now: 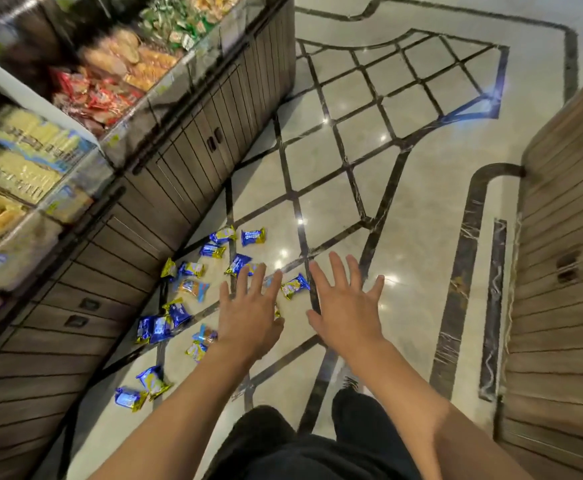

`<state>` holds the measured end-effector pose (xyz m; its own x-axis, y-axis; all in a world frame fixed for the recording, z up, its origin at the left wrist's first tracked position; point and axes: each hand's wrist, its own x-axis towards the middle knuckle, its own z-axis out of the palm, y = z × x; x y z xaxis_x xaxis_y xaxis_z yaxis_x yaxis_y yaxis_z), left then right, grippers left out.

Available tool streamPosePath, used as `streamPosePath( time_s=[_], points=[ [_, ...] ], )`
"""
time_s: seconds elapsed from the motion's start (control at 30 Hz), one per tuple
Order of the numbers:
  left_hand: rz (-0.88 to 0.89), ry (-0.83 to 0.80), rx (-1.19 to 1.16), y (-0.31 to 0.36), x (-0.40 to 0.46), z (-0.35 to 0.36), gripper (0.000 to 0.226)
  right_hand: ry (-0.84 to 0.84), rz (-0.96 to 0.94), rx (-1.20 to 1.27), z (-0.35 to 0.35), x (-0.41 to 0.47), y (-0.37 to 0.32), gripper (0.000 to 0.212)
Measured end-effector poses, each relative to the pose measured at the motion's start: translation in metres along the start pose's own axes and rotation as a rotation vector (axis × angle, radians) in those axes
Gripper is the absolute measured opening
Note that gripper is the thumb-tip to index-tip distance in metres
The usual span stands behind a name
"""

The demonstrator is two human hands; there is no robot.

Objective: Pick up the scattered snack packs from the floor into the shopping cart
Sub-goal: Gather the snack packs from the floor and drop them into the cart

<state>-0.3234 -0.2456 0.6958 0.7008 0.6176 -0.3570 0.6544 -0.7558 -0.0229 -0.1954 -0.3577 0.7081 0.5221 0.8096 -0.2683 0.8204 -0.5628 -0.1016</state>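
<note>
Single view, head-worn wide-angle camera, standing height, pitched steeply forward and down. Frame tilted, edges bowed by lens. Bottom centre: wearer's own dark-trousered legs, both bare forearms reaching away from lens, nearest things in view. Mid-frame, farther below: glossy cream marble floor with dark inlaid lattice lines (421, 209). Left edge: wood-panelled display counter with clear snack bins (165, 168), close, blurred. Right edge: second slatted wooden counter (560, 271).

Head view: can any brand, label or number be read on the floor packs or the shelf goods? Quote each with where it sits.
None can be read.
Blue and gold snack packs on the floor: print too small and blurred.
Yellow packs on the shelf: lettering motion-blurred, unreadable.
Red packs on the shelf: blurred, unreadable.
</note>
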Motion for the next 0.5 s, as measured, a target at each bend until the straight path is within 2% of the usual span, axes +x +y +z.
streamPosePath(
  time_s=[0.23,0.5],
  points=[
    [-0.119,0.036,-0.078,0.055,0.080,-0.047,0.083,-0.013,-0.147,-0.013,-0.044,0.092,0.075,0.083],
    [-0.388,0.048,-0.251,0.041,0.195,-0.061,0.084,-0.081,-0.341,-0.070,-0.075,0.242,0.091,0.087]
  ],
)
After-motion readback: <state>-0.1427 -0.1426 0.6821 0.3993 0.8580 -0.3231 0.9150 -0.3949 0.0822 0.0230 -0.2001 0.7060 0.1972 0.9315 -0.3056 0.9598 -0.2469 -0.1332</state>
